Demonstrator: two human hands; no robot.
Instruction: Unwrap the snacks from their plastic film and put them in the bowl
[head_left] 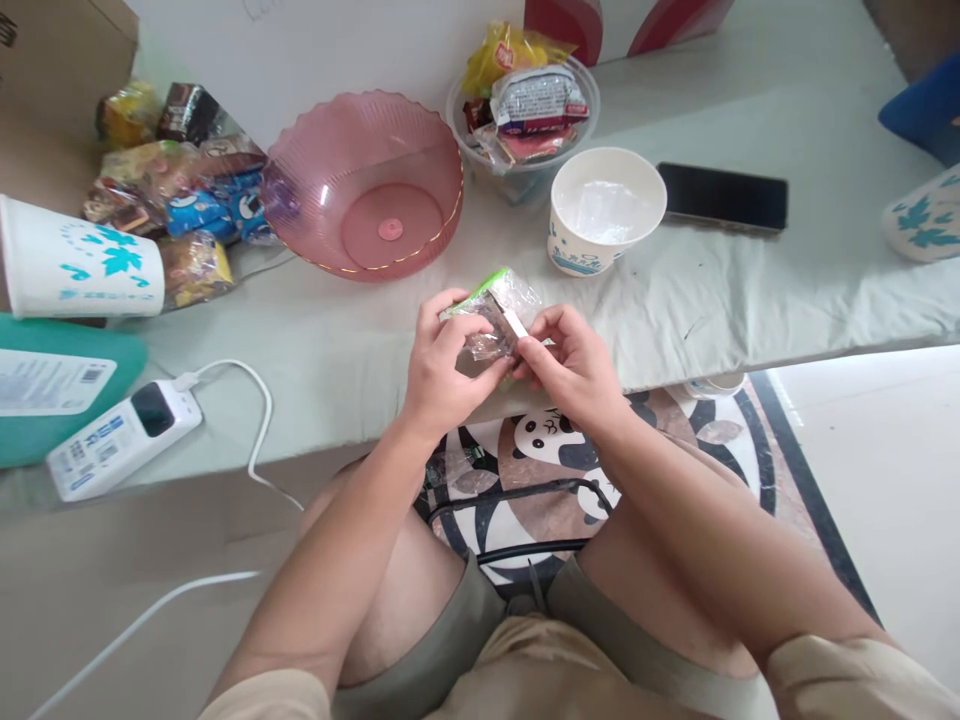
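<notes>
pale tablecloth (840,290) forms the backdrop. one pink bowl (364,215) sits toward ten o'clock from one clear packet (504,300) near the cloth's front edge; the left hand (444,368) pinches it between thumb and fingers, the right hand (574,365) pinches its right side, presumably steadying slippery film; one phone (724,197) lies at two o'clock.

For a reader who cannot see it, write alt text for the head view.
A person's left hand and right hand hold a clear, green-edged wrapper between them at the near edge of a cloth-covered table. Beyond them stand a pink bowl, a tub of packets and a paper cup, with a phone right of the cup.
</notes>
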